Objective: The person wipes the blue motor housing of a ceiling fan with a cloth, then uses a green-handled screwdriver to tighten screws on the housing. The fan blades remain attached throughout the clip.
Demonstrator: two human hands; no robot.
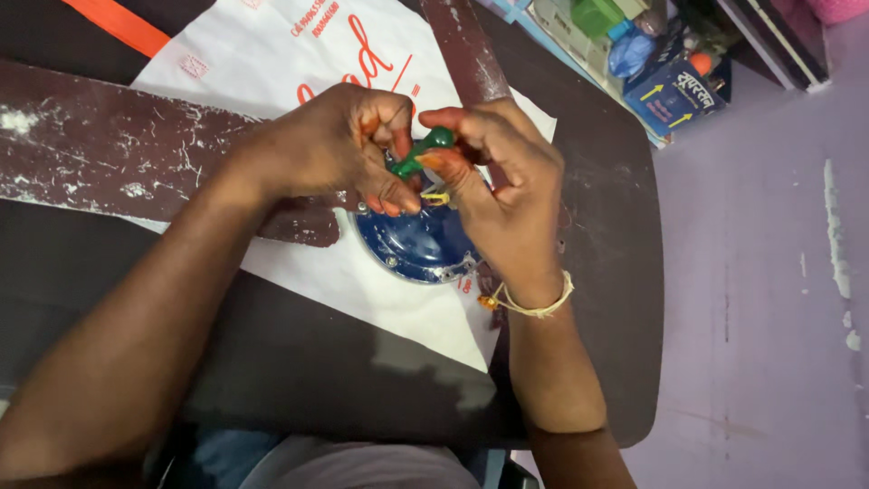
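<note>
Both hands closed on a small green-handled tool over a round blue housing.

The left hand [339, 145] and right hand [493, 172] meet, fingers pinched on the green-handled tool [424, 151], directly above the blue round housing [418, 243] (its exact kind cannot be told). The housing rests on a white printed sheet [272, 54] on the dark table [597, 181]. Judged risk: the tool tip slipping off under pressure and striking a finger, or the loose housing sliding on the smooth sheet. The table's right edge is near; open room lies left and toward the body, with a cluttered box [634, 54] well apart.
</note>
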